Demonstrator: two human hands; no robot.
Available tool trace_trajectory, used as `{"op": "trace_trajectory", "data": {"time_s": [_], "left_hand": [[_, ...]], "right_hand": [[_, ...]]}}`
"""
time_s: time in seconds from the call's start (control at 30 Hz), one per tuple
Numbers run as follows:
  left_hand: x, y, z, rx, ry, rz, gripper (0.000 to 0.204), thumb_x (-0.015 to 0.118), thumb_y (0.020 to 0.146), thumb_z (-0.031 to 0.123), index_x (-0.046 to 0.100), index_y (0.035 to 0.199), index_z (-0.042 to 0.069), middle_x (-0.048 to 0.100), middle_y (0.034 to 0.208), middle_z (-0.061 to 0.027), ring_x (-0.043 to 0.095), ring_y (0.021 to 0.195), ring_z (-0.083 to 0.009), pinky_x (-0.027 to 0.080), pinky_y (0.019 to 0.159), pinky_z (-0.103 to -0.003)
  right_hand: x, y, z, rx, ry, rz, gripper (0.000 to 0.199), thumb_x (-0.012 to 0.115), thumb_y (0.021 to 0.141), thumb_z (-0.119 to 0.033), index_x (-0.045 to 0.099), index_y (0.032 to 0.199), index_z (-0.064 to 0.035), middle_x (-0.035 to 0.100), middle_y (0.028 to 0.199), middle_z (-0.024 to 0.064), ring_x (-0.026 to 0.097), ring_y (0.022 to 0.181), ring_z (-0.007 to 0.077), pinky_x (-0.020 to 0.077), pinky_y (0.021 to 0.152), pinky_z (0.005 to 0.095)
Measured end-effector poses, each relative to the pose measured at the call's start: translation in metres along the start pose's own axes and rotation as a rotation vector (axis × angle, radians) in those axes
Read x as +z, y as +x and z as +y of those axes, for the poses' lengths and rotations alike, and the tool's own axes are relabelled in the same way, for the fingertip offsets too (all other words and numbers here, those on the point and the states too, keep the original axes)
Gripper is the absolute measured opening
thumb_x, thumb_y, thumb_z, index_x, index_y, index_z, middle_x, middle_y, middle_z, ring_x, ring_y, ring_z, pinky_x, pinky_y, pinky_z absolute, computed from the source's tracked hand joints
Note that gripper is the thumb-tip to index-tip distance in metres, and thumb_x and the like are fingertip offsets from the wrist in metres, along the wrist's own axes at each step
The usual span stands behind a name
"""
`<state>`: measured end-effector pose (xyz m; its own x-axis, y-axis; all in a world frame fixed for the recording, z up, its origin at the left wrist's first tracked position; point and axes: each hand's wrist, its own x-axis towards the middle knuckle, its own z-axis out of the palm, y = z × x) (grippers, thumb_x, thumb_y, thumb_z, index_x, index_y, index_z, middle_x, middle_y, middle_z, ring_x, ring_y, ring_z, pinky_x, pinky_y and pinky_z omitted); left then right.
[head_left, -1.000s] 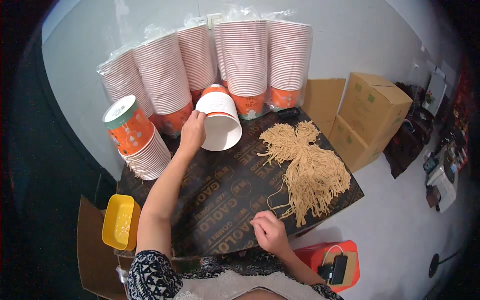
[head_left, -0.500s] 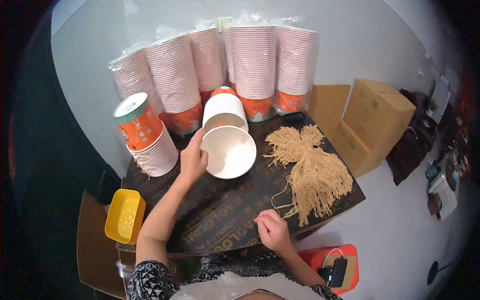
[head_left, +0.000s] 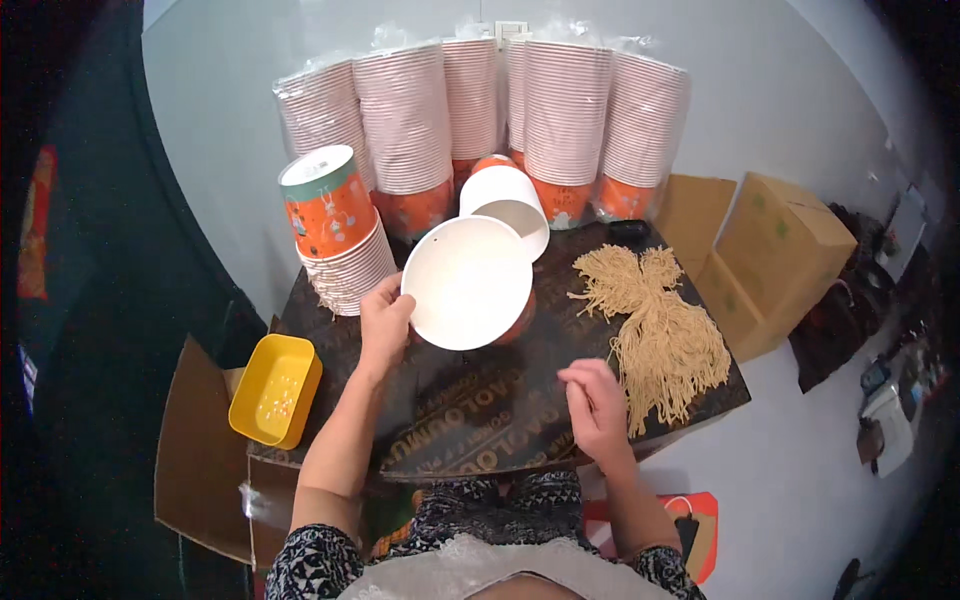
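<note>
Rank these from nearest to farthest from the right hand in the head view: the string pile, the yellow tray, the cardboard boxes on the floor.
From the right hand:
1. String pile, just beside the hand on its right, on the table.
2. Cardboard boxes, off the table's right edge, on the floor.
3. Yellow tray, far left, past the left hand's forearm.

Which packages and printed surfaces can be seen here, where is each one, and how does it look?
Clear plastic sleeves of stacked paper cups: back, against the wall; pink-white ribs, orange bases.
Brown cardboard boxes: right, on the floor.
Dark printed sheet: covers the table; gold lettering.
Orange illustrated cup: left, atop a cup stack.
</note>
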<state>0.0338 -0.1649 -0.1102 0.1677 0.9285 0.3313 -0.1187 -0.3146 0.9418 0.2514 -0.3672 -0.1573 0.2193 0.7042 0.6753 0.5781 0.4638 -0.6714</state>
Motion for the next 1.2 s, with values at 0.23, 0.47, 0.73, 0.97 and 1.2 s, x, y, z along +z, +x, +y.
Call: {"op": "trace_trajectory", "data": {"time_s": [0.23, 0.47, 0.73, 0.97, 1.2], "left_hand": [[-0.013, -0.001, -0.001, -0.136, -0.063, -0.125, 0.036, 0.047, 0.075, -0.001, 0.068, 0.103, -0.012, 0.069, 0.08, -0.0108, 0.061, 0.055, -0.0121, 0.046, 0.048, -0.025], [-0.01, -0.004, 0.022, -0.19, 0.042, -0.216, 0.033, 0.051, 0.076, 0.0, 0.068, 0.102, -0.013, 0.07, 0.084, -0.0124, 0.065, 0.069, -0.0152, 0.052, 0.063, -0.027], [-0.013, -0.028, 0.047, 0.312, 0.314, -0.096, 0.029, 0.052, 0.092, 0.007, 0.063, 0.115, -0.005, 0.068, 0.106, -0.012, 0.064, 0.09, -0.0172, 0.05, 0.083, -0.03], [0.019, -0.108, 0.065, 0.535, 0.662, -0.181, 0.04, 0.061, 0.081, -0.003, 0.057, 0.12, 0.003, 0.059, 0.128, -0.0158, 0.047, 0.132, -0.0369, 0.02, 0.115, -0.057], [0.026, -0.124, 0.037, 0.553, 0.633, -0.149, 0.037, 0.071, 0.076, 0.0, 0.058, 0.111, 0.003, 0.057, 0.131, -0.0171, 0.047, 0.131, -0.0372, 0.017, 0.115, -0.057]], "right_hand": [[-0.009, 0.046, -0.036, -0.353, -0.539, -0.164, 0.058, 0.073, 0.074, -0.007, 0.055, 0.129, -0.0101, 0.045, 0.14, 0.0126, 0.042, 0.126, 0.0313, 0.0353, 0.102, 0.0464], [-0.005, 0.067, -0.05, -0.552, -0.531, -0.321, 0.033, 0.074, 0.075, -0.017, 0.066, 0.106, -0.0085, 0.062, 0.115, 0.005, 0.053, 0.115, 0.0255, 0.0381, 0.097, 0.0446], [0.027, 0.046, -0.023, -0.3, -0.146, -0.011, 0.012, 0.071, 0.078, 0.0, 0.066, 0.089, -0.0011, 0.062, 0.081, 0.0086, 0.061, 0.074, 0.0241, 0.046, 0.072, 0.0351], [0.071, 0.007, -0.021, 0.115, 0.205, 0.178, 0.006, 0.061, 0.09, 0.002, 0.063, 0.095, 0.0035, 0.06, 0.08, 0.0039, 0.053, 0.07, 0.0089, 0.0429, 0.063, 0.0237], [0.078, -0.02, -0.022, 0.191, 0.356, 0.076, 0.009, 0.061, 0.09, 0.001, 0.064, 0.099, 0.0014, 0.063, 0.093, 0.0066, 0.059, 0.081, 0.0102, 0.0471, 0.07, 0.0249]]}}
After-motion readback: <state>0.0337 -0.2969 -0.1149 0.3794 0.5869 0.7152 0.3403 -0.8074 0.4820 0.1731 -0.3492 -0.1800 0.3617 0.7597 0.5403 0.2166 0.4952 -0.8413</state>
